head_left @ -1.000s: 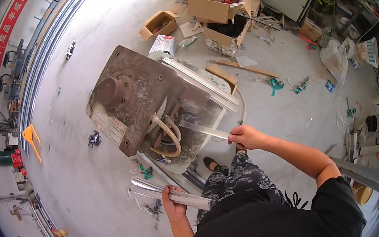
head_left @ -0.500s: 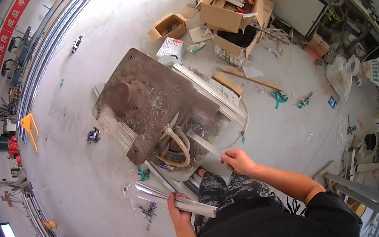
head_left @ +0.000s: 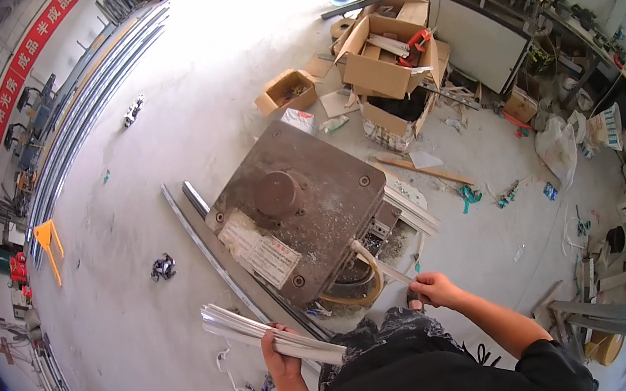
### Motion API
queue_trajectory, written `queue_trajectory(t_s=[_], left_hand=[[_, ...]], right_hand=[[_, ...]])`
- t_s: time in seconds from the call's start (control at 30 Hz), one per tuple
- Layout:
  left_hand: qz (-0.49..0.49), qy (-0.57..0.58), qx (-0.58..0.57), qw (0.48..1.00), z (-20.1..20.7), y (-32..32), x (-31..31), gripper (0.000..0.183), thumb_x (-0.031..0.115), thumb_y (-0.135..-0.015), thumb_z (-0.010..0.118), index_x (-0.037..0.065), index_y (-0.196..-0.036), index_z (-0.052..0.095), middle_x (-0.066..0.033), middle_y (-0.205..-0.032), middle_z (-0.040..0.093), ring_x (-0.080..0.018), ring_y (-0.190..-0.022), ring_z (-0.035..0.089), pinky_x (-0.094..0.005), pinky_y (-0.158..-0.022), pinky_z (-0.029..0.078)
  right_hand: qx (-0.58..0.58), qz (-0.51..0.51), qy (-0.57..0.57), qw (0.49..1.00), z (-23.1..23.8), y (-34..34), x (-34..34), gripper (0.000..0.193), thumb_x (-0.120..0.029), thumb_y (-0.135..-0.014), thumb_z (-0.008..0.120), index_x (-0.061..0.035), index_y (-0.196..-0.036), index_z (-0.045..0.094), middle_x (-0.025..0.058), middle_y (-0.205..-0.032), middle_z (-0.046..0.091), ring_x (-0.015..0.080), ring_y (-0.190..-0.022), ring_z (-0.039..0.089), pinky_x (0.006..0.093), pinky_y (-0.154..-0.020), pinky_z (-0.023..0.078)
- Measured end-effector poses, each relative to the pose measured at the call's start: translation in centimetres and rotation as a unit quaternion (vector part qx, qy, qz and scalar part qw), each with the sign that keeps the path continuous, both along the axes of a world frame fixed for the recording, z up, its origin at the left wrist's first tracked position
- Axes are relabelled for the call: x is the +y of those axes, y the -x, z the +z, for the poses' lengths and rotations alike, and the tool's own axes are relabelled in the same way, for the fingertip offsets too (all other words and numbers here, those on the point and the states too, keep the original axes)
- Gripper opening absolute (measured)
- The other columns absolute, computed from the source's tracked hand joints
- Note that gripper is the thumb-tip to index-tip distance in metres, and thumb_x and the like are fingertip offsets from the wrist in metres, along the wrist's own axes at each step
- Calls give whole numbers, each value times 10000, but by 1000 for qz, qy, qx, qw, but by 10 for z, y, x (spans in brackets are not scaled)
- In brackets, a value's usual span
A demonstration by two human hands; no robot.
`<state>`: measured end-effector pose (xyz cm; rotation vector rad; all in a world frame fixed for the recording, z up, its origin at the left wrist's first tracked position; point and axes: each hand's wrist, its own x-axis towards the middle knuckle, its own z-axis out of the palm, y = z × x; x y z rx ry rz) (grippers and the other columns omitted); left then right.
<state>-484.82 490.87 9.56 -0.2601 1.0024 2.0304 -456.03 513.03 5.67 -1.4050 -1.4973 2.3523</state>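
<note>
My left hand (head_left: 281, 352) is wrapped round a bundle of long, pale, shiny profile strips (head_left: 240, 328), held slantwise in front of my legs. My right hand (head_left: 436, 290) pinches the near end of one more narrow pale strip (head_left: 395, 270). That strip points toward the near right side of a brown machine (head_left: 301, 173); whether its far end touches the machine is hidden. The machine has a flat, dusty top with a round raised cap (head_left: 278, 193) and a worn paper label (head_left: 257, 254). A yellowish hose (head_left: 377, 271) loops at its near corner.
Long metal profiles (head_left: 208, 251) lie on the floor left of the machine. Cardboard boxes (head_left: 383, 71) stand beyond it, with a wooden strip (head_left: 426, 168) and green scraps (head_left: 470, 198) to the right. A yellow stand (head_left: 50, 247) is far left; cluttered shelving lines the right.
The view has shifted, so the machine appears farther right and more squarely below. My right hand has moved right and down with the strip; my left hand keeps the bundle, slightly farther left.
</note>
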Motion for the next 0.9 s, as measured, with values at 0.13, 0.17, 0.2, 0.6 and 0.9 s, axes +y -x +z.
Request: queue_trajectory(t_s=[0.13,0.17,0.2,0.6,0.9], left_hand=[[3,-30,9,999,-5,30,2,194,141,-846,579,16,-984,527,-78,-889,552,-187,-835,534,-321,-775,473],[13,-32,19,999,-5,33,4,176,128,-854,568,16,-981,525,-74,-889,549,-176,-841,530,-316,-781,468],[3,-21,42,999,-5,36,6,147,122,-866,553,29,-976,523,-60,-876,543,-163,-826,528,-310,-770,467],[12,-16,41,999,14,-52,22,168,159,-842,590,41,-946,531,-62,-812,558,-190,-746,555,-334,-713,502],[45,13,-34,998,18,-152,16,208,125,-818,613,29,-992,549,-96,-878,581,-234,-811,591,-362,-751,527]], right_hand=[[-2,-4,-6,1000,-9,0,-1,249,-237,-931,514,-16,-880,616,-18,-512,432,66,-404,365,232,-388,279],[-4,-1,-6,1000,-8,0,-2,244,-227,-936,503,-12,-887,609,-21,-503,422,63,-388,336,229,-366,249],[-5,-5,-9,1000,-6,0,-2,244,-227,-936,503,-12,-887,609,-21,-503,422,63,-388,336,229,-366,249],[34,31,-45,998,-26,0,-4,267,-268,-929,507,-31,-873,615,-4,-542,481,77,-475,435,245,-462,348],[26,59,-46,997,-8,-1,2,269,-285,-928,486,-46,-873,596,12,-550,509,98,-465,459,272,-458,368]])
